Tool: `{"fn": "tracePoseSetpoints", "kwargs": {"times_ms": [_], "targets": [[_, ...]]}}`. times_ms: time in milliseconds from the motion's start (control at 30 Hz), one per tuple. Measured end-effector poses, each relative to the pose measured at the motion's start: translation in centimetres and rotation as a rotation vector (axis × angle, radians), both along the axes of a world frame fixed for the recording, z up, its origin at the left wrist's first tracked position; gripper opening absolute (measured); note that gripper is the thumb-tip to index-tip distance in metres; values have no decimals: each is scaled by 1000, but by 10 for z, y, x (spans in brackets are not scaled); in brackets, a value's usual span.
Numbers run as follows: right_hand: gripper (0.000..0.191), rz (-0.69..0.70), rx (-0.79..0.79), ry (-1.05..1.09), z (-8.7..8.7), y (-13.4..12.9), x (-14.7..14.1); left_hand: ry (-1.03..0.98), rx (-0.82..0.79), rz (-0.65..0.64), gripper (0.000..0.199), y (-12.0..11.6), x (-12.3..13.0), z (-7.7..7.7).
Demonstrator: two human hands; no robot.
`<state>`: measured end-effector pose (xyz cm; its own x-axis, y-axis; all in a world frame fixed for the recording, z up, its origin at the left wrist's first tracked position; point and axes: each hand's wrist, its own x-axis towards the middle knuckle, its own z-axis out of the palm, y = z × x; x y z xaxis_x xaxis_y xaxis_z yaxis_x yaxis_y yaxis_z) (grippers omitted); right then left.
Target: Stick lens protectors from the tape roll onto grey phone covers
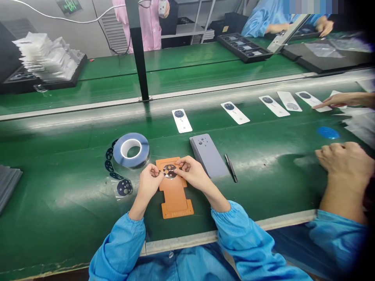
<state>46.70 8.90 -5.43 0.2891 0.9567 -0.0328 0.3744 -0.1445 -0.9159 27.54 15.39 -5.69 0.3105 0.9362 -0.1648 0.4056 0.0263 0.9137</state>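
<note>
An orange fixture plate (175,199) lies on the green bench in front of me. A round dark film disc with holes (170,171) is over its upper part. My left hand (150,182) pinches at the disc's left edge, fingers closed. From the right, my right hand (191,171) has its fingers pressed together on the disc's other edge. A roll of blue-edged film (131,150) rests at the upper left, its strip of round dark stickers (124,187) curling down beside it. Right of the fixture are a stack of grey phone-shaped panels (210,156) and black tweezers (231,168).
White cards with dark circles (182,121) lie in a row behind. A co-worker's hands (347,164) are at the right, near a blue disc (328,132). A black post (140,58) rises from the bench's divider. Grey sheets (8,183) sit far left.
</note>
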Motion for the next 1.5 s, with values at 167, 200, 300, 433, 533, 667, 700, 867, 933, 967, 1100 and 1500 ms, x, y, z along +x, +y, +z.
{"fn": "tracePoseSetpoints", "kwargs": {"times_ms": [167,200,300,433,533,667,700,867,933,967,1100,1500], "targets": [[27,-46,-78,143,-12,-1,4,-12,5,-13,19,0,-1,-2],[28,-53,-83,143,-13,-1,5,-12,7,-14,19,-1,-1,-3],[28,-71,-72,137,-13,0,3,-14,11,-13,19,-1,-1,-3],[24,-58,-69,134,-11,0,1,-5,16,-16,19,0,-1,-3],[24,-51,-73,135,-10,0,1,2,26,-20,19,-1,-2,-3],[20,-60,-66,123,-11,0,0,-12,39,-17,18,-2,-1,-3],[18,-64,-66,119,-11,0,0,-15,41,-16,19,-3,-1,-2],[19,-67,-71,130,-9,-1,-3,1,57,-17,18,-3,-1,-1],[24,-62,-70,116,-7,-1,-4,5,68,-19,18,-2,-1,-2],[25,-57,-70,112,-6,-1,-4,5,71,-19,18,-2,-1,-2],[28,-31,-92,151,-7,-1,1,6,65,-14,17,-3,-2,-5],[21,-29,16,-95,30,-18,19,4,23,-45,14,-5,-5,0]]}}
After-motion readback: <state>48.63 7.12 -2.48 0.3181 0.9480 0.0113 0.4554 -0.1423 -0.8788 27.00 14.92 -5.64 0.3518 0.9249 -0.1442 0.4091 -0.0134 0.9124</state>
